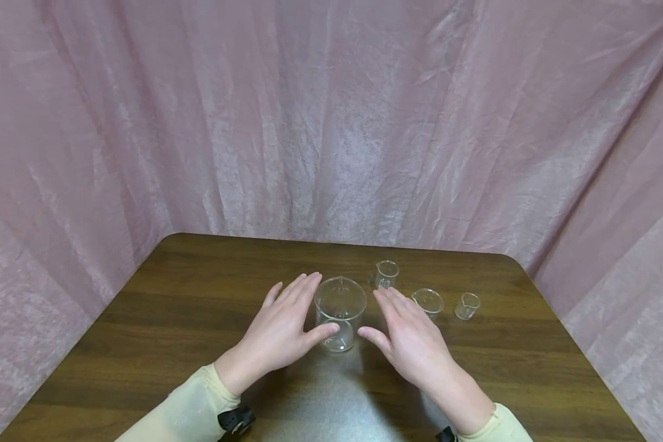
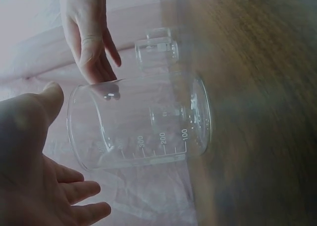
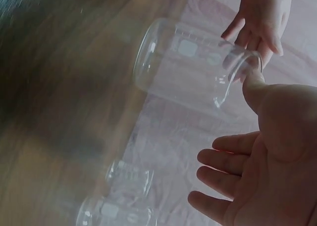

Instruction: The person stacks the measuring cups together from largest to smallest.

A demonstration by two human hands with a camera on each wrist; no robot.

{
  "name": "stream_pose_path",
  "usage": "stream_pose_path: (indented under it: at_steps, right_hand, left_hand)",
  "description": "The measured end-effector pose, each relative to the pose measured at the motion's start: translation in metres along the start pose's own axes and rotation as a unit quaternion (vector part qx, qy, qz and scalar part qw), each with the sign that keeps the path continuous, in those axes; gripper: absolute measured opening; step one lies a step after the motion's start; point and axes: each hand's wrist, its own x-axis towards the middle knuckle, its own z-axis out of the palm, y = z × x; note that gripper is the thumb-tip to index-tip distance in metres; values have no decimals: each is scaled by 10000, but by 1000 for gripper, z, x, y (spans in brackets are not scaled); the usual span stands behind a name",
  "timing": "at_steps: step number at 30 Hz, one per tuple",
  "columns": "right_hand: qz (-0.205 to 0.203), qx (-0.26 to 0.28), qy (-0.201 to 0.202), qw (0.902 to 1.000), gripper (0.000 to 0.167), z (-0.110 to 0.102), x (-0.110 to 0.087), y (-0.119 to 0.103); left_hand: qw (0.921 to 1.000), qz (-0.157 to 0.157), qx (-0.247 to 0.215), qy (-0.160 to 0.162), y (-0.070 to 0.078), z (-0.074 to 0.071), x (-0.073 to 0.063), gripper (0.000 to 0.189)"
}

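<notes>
A large clear glass beaker [image 1: 340, 307] stands upright on the table between the two hands. White graduation marks show on its wall in the left wrist view. At its left side is my left hand [image 1: 282, 328], fingers extended and the thumb overlapping the beaker's wall in the head view. My right hand [image 1: 411, 341] is on the other side, fingers straight and a gap showing between its thumb and the glass. Both palms face the beaker, and neither hand grips it.
Three smaller glass beakers stand to the right: one [image 1: 387, 274] behind the right fingertips, a wider one [image 1: 428, 301] partly hidden by the right hand, and a small one [image 1: 467, 306] farthest right. Pink curtains [image 1: 331, 123] hang around the brown wooden table [image 1: 199, 294].
</notes>
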Motion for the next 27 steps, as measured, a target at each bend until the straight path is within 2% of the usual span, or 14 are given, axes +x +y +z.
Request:
stream_pose_path:
  at_steps: [7, 15, 27]
  right_hand:
    - [161, -278, 74, 9995, 78, -5, -4, 14]
    - [298, -490, 50, 9983, 77, -13, -10, 32]
    - [889, -583, -170, 9942, 79, -22, -13, 57]
  left_hand:
    - [9996, -102, -267, -78, 3, 2, 8, 104]
    - [9998, -89, -154, -48, 8, 7, 15, 103]
    - [9996, -199, -143, -138, 10, 10, 16, 103]
